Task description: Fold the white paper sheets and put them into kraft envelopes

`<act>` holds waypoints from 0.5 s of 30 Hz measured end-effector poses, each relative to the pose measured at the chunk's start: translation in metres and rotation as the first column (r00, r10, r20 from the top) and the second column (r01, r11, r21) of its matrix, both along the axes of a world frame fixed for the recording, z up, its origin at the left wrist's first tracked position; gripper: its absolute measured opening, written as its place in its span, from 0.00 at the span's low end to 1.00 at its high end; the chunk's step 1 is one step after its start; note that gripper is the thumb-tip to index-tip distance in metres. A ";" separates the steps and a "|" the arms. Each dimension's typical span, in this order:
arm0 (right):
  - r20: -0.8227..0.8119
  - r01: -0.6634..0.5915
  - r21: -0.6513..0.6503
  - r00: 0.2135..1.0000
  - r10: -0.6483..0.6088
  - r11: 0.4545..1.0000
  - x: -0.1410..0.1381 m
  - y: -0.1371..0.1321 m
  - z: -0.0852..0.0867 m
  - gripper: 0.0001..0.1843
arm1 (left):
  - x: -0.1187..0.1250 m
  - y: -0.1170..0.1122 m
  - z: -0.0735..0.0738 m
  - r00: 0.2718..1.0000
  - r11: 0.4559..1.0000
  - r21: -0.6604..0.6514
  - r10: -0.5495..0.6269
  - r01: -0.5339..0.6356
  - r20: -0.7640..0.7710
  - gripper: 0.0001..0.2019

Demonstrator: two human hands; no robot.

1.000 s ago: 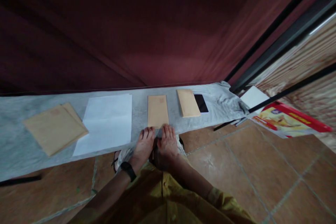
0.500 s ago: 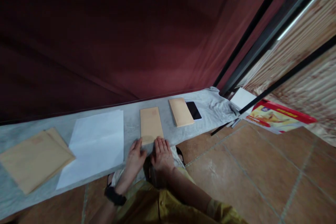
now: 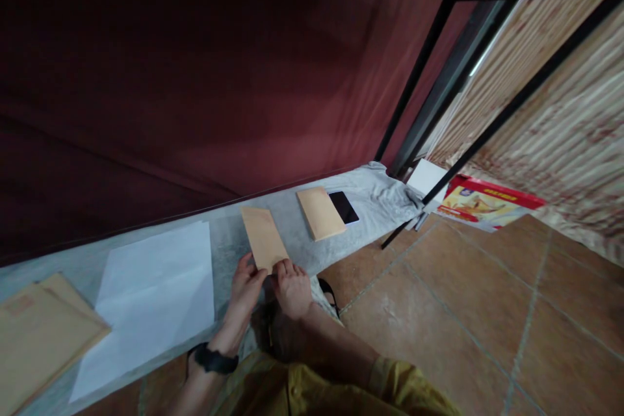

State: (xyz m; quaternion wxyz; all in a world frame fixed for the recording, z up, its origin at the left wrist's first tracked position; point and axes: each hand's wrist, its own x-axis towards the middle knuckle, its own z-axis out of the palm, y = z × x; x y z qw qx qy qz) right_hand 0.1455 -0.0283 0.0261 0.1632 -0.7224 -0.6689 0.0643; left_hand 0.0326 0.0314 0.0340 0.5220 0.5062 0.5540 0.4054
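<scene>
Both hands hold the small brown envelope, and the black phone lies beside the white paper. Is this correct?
No. The head view shows the black phone beside a second envelope, not the white paper. Left hand and right hand do hold the small brown envelope.

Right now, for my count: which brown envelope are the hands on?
The middle envelope, near edge held by left hand and right hand; the envelope beside the phone and the large envelopes far left lie untouched.

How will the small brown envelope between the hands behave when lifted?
Probably light: the brown envelope looks thin, and the left hand and right hand pinch only its near edge. Likely fairly stiff: it stays flat, without sagging.
</scene>
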 end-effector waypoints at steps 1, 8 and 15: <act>-0.011 0.014 -0.014 1.000 -0.014 1.000 0.003 0.001 0.004 0.10 | 0.004 -0.003 0.007 0.999 1.000 0.009 -0.019 0.019 0.042 0.36; -0.540 0.251 0.092 0.826 -0.164 0.964 0.030 0.004 0.002 0.12 | 0.009 -0.027 0.017 0.990 0.996 -0.037 0.090 -0.087 0.111 0.37; -0.995 0.271 -0.102 -0.031 -0.097 0.957 0.013 0.002 -0.013 0.23 | 0.004 -0.046 -0.007 0.920 0.955 -0.297 0.107 0.010 0.377 0.29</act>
